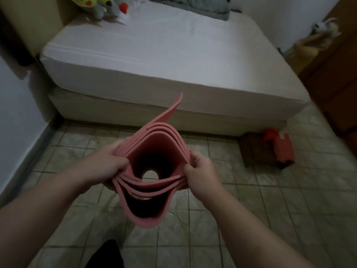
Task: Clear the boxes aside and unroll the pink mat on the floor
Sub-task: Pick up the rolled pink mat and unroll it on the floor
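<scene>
I hold the rolled pink mat point(154, 146) upright in front of me, looking down through its open end to the tiled floor below. Its loose layers spread apart and the outer flap sticks up toward the bed. My left hand point(108, 165) grips the roll's left side, fingers wrapped over the layers. My right hand point(201, 169) pinches the right side. A brown box point(255, 149) and a red box point(284, 147) lie on the floor at the right, by the bed's corner.
A bed point(154, 60) with a white sheet fills the far side; soft toys point(100, 4) sit at its head. A white wall point(17, 113) runs along the left, wooden furniture point(338, 74) along the right. Tiled floor point(193, 229) lies between me and the bed.
</scene>
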